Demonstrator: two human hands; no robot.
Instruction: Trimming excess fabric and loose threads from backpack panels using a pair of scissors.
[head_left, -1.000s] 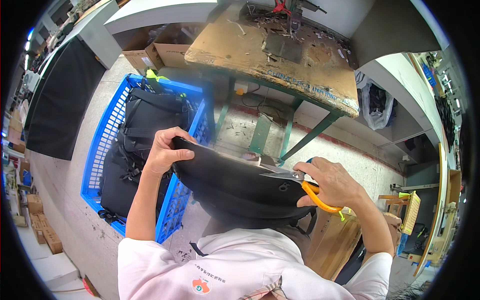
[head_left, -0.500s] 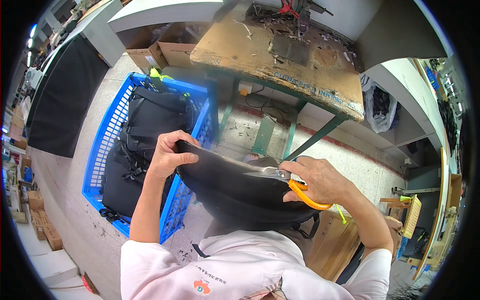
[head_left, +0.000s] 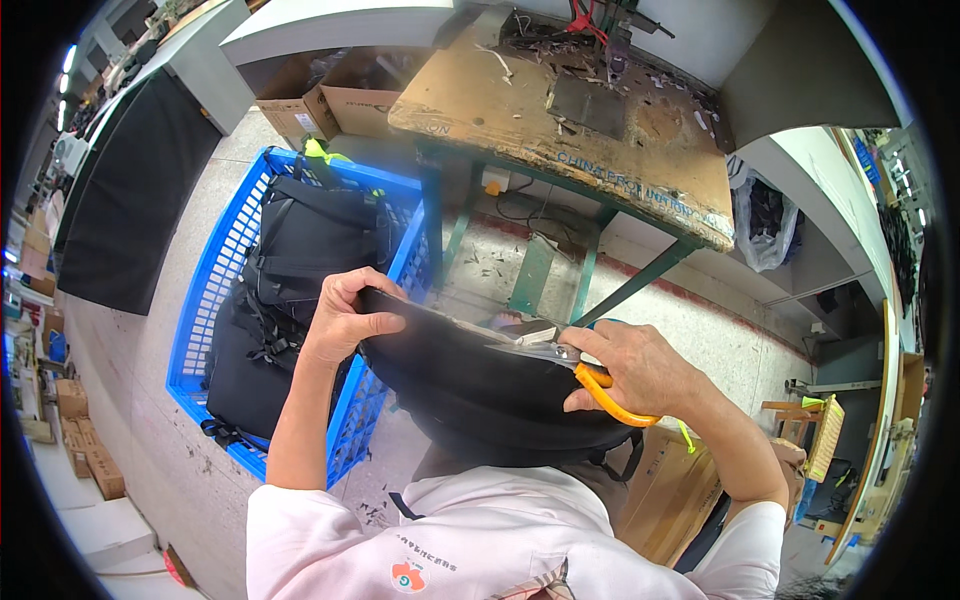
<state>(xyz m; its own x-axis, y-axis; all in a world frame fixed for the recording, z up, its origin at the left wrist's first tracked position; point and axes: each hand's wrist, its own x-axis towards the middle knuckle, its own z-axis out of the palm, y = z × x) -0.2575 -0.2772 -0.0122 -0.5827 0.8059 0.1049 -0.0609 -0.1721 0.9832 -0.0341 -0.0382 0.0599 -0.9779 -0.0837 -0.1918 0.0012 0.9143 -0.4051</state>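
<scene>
A black fabric bag (head_left: pixel 470 385) lies across my lap, its raw, pale-fringed upper edge facing away from me. My left hand (head_left: pixel 352 322) pinches the left end of that edge between thumb and fingers. In my right hand (head_left: pixel 640 372) is a pair of scissors (head_left: pixel 606 398) with orange handles, my fingers closed round the grips. The metal blades point left along the bag's edge, one showing above it and one against the black fabric. Parts of the handles are hidden by my fingers.
To the left stands a blue plastic basket (head_left: pixel 190 335) holding black bags (head_left: pixel 320 225). Ahead is a worn workbench (head_left: pixel 470 95) with green legs and scraps on top. Cardboard boxes (head_left: pixel 365 108) sit beyond the basket; another carton (head_left: pixel 665 490) is at my right side.
The scissor blades have spread further apart, with the upper blade now showing beyond the edge. Both hands keep nearly the same place on the bag; the view has shifted slightly.
</scene>
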